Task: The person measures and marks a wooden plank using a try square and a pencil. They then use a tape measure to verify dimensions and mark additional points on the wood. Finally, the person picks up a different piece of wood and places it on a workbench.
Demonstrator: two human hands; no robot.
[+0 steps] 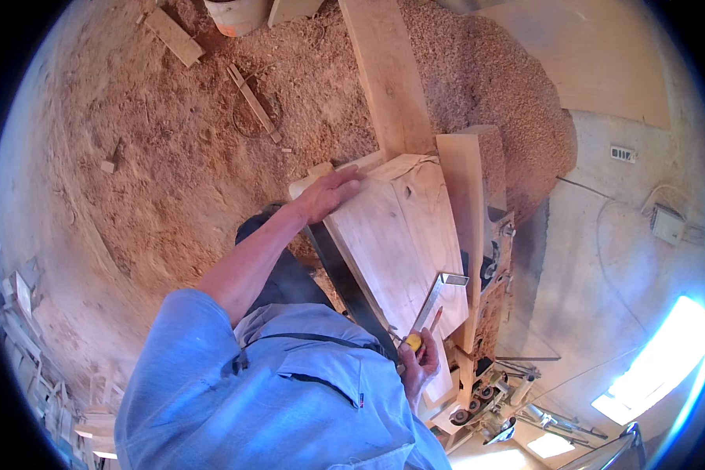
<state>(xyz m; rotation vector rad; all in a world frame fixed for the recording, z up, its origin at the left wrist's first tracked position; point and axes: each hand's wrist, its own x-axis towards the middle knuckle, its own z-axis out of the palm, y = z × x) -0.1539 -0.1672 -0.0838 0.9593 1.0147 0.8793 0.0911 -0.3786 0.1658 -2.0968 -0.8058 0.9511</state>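
A wide pale wooden board lies in front of me on a machine bed with a dark edge. My left hand rests on the board's far left corner, fingers stretched out and holding nothing. Near the board's close end, my right hand is closed around a small yellow tape measure. A reddish pencil sticks up from the same hand. Just beyond these, a metal try square lies on the board, its stock toward the right edge. My palm hides the square's near end.
An upright wooden fence board runs along the right side. Beyond the board a long plank lies over heaped shavings. Machine parts with rollers stand at lower right. Offcuts and a white bucket are on the sawdust-covered floor.
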